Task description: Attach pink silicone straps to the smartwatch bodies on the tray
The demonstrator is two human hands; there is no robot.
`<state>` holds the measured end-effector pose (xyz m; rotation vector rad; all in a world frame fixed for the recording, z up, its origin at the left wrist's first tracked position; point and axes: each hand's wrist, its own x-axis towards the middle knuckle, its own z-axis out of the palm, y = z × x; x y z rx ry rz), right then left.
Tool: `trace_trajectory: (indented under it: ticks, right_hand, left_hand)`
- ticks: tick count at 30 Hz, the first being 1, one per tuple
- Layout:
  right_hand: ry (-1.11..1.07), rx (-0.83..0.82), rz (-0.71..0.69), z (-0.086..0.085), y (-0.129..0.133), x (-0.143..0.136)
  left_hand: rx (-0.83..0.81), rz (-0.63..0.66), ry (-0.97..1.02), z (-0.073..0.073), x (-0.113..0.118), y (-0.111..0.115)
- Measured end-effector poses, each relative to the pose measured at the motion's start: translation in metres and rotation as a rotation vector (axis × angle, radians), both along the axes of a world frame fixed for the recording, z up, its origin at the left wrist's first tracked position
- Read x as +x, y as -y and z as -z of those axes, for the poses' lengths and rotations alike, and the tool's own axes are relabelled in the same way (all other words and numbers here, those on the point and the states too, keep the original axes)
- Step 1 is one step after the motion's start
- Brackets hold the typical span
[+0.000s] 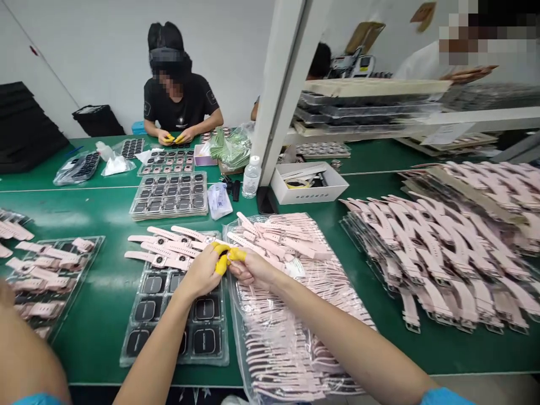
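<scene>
My left hand (206, 269), with yellow finger covers, is closed on a small dark piece (224, 253) that looks like a watch case, mostly hidden by the fingers. Pressed against it from the other side is my right hand (252, 268), its fingers pinched together; what they grip is hidden. Below my left hand lies a clear tray (165, 332) of square black watch cases. Pink-strapped watches (162, 248) lie across its far end. Under my right hand spreads a plastic bag (291, 337) packed with pink watch straps (276, 236), some loose on top.
Stacked trays of pink-strapped watches (439, 247) stand at right, another such tray (90, 264) at left. Farther back are a tray stack (169, 211), a bottle (251, 179), a white box (310, 194) and a post (280, 84). A co-worker (179, 107) sits opposite; a bare limb (29, 349) shows at lower left.
</scene>
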<state>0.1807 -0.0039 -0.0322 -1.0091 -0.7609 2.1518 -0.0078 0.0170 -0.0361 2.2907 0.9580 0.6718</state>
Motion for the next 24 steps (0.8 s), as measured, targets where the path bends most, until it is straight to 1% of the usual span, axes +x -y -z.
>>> trace_trajectory:
  ticks: [4, 6, 8, 10, 11, 14, 16, 19, 20, 21, 22, 23, 24]
  right_hand:
    - [-0.057, 0.016, 0.041, 0.001, -0.001, 0.002]
    - [-0.037, 0.091, 0.085, 0.001, 0.0, 0.003]
    - [-0.012, 0.181, 0.114, 0.0, 0.002, 0.004]
    - [-0.023, 0.201, 0.074, -0.001, 0.003, 0.003]
    - [-0.039, 0.182, 0.034, -0.002, 0.004, 0.003]
    - [-0.041, 0.128, -0.062, -0.004, 0.004, 0.002]
    - [0.007, 0.145, -0.091, -0.005, 0.005, 0.002]
    - [0.083, 0.166, -0.168, -0.005, 0.006, 0.004]
    - [0.099, 0.171, -0.173, -0.005, 0.007, 0.005]
    - [0.11, 0.178, -0.155, -0.005, 0.007, 0.006]
    - [0.111, 0.188, -0.107, -0.006, 0.007, 0.007]
    - [0.102, 0.204, -0.033, -0.007, 0.007, 0.008]
    - [0.084, 0.22, 0.052, -0.008, 0.006, 0.008]
  left_hand:
    - [-0.157, -0.073, 0.191, 0.005, -0.002, -0.002]
    - [-0.222, -0.129, 0.301, 0.006, -0.002, -0.004]
    - [-0.223, -0.184, 0.411, 0.005, 0.0, -0.005]
    - [-0.229, -0.214, 0.535, 0.004, 0.004, -0.005]
    - [-0.265, -0.221, 0.599, 0.005, 0.007, -0.004]
    - [-0.467, -0.265, 0.764, 0.004, 0.01, -0.006]
    - [-0.529, -0.375, 0.879, 0.002, 0.004, -0.012]
    - [-0.467, -0.622, 1.087, -0.006, -0.018, -0.028]
    - [-0.449, -0.695, 1.135, -0.008, -0.026, -0.033]
    - [-0.45, -0.745, 1.159, -0.01, -0.033, -0.037]
    - [-0.467, -0.77, 1.162, -0.012, -0.037, -0.039]
    - [-0.5, -0.766, 1.143, -0.012, -0.038, -0.039]
    - [-0.543, -0.735, 1.104, -0.012, -0.035, -0.037]
